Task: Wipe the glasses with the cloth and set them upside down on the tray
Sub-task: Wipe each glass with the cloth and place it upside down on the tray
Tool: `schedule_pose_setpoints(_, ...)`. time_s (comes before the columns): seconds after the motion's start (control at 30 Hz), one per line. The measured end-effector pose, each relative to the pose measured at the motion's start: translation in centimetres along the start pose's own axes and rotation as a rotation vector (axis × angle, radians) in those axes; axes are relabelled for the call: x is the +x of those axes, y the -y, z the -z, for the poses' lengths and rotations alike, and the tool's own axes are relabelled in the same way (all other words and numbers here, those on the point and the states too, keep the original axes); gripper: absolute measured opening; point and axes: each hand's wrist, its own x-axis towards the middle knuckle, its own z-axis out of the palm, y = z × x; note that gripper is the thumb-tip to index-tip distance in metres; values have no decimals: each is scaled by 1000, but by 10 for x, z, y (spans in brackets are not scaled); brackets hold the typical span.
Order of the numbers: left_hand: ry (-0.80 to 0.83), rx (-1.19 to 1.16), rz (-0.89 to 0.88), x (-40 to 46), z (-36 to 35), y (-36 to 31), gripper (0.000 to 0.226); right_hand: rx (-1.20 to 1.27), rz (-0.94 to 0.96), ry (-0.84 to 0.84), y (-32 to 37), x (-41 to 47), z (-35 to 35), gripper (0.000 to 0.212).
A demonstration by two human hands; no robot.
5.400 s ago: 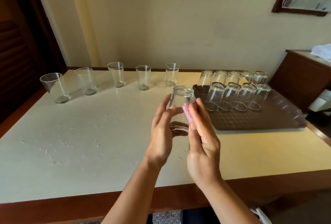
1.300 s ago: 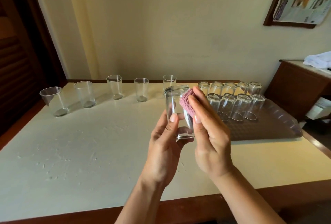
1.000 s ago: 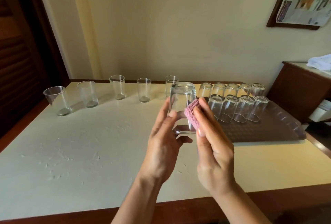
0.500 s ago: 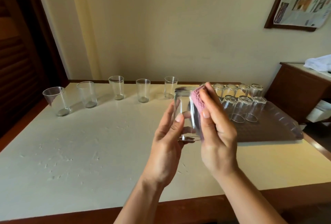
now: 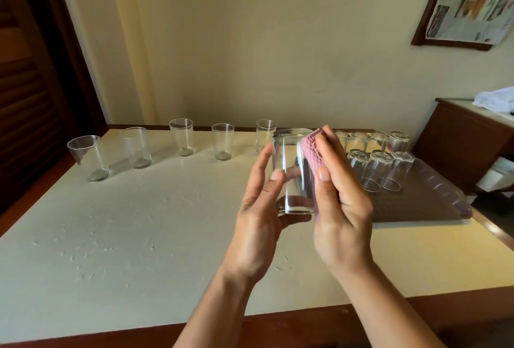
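Cream bench (image 5: 139, 236), wall behind. Glass (image 5: 292, 172) held above it, left hand (image 5: 258, 217) gripping; right hand (image 5: 339, 208) grip presses pink cloth (image 5: 313, 150) on its side. Advice: rotate glass, light pressure, then tray (image 5: 434, 203).

Cream-topped table (image 5: 139, 236) with dark wooden edging, five clear glasses (image 5: 181, 136) standing upright in a row along its far edge, brown tray (image 5: 434, 203) sitting at its right end, carrying inverted glasses (image 5: 381, 171) in two rows, small flecks lying scattered on the surface.
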Motion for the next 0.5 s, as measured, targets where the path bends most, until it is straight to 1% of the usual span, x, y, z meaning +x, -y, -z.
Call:
schedule_pose_setpoints(0.07, -66, -8, -43, 3, -1, -2, 62, 75, -19, 26, 1, -11, -3, 44)
schedule_pose_setpoints(0.13, -107, -10, -59, 5, 1, -1, 62, 62, -7, 58, 0, -29, -7, 44)
schedule_pose_setpoints(0.2, -53, 3, -23, 5, 4, 2, 56, 22, 7, 66, -1, -38, -7, 42)
schedule_pose_setpoints(0.27, 19, 11, 41, 0, 5, 5, 57, 62, -12, 53, -3, -29, -4, 42)
schedule_pose_setpoints(0.33, 57, 3, 60, -3, 3, 7, 57, 18, -31, 11, -4, -14, -2, 41)
schedule_pose_setpoints(0.4, 3, -31, 32, -2, 0, 8, 60, -14, -22, -8, -7, -6, -2, 41)
schedule_pose_setpoints(0.5, -92, -9, -38, 6, 1, 8, 60, 62, -39, 48, -2, -21, -9, 42)
